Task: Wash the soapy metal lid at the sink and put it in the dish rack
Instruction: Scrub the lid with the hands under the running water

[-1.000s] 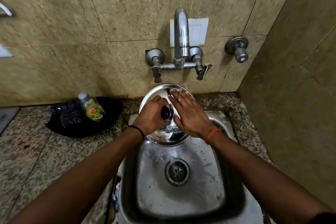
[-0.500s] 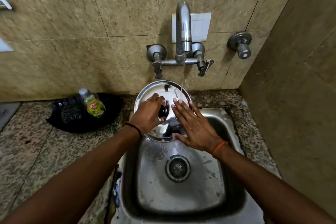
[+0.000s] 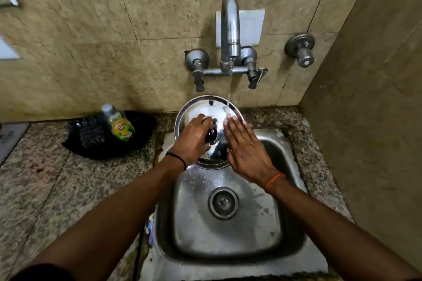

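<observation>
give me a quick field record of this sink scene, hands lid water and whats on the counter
lid: metal lid, tilted over the sink's back edge, black knob facing the camera
left hand: left hand holding the lid at the knob
right hand: right hand flat on the lid's face
water: thin stream from the tap hitting the lid's upper right
counter: bottle on a black tray, left of the sink
dish rack: not in view

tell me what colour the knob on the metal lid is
Black, seen in the head view: the knob sits mid-lid, beside the left hand.

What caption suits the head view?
Left hand grips the lid by its knob under the running tap; right hand rubs it.
</observation>
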